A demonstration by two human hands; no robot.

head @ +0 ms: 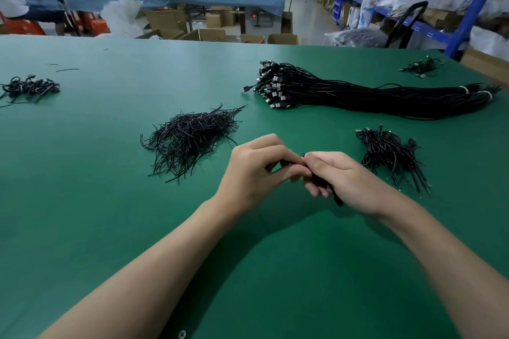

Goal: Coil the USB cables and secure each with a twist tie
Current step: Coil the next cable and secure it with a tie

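Grips a coiled black cable (336,197) in the right hand (347,181), fingers curled round it, 1 end poking out below. Pinches its top with left hand (256,170) thumb and forefinger, other fingers bent. Just right of the fingers, a heap of coils (391,155); left and beyond, twist ties (190,140); farther beyond, a cable bundle (358,93) on the green table (110,201).

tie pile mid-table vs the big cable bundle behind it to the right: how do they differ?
The twist tie pile holds short strands; the cable bundle is far longer.
The pile's strands cross every way; the bundle's run side by side, held by white bands near its right end.
The bundle ends in USB plugs at its left; the pile shows none.
Both are black and lie on the green table.
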